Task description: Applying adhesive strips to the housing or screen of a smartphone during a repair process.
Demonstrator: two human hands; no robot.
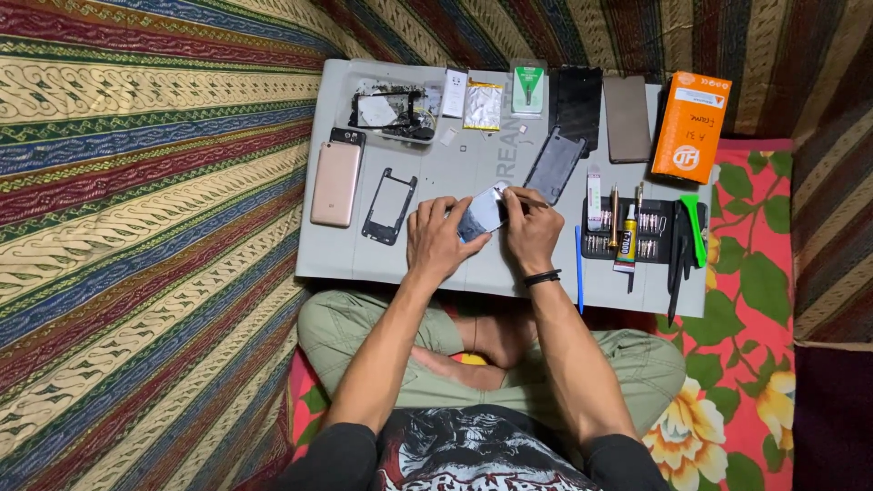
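Head view, hands (482, 232) gripping shiny rectangular phone part (482, 215)

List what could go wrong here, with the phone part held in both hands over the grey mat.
1. The left hand holds the phone part above the grey mat while the right hand works its top edge; a slip might crack or drop it.
2. The glue tube and blue pry stick lie close beside the right wrist and could get knocked.

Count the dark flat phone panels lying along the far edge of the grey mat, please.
2. A black panel lies at the far edge of the grey mat, and a brown-grey panel beside it, next to the orange box. Others may be hidden.
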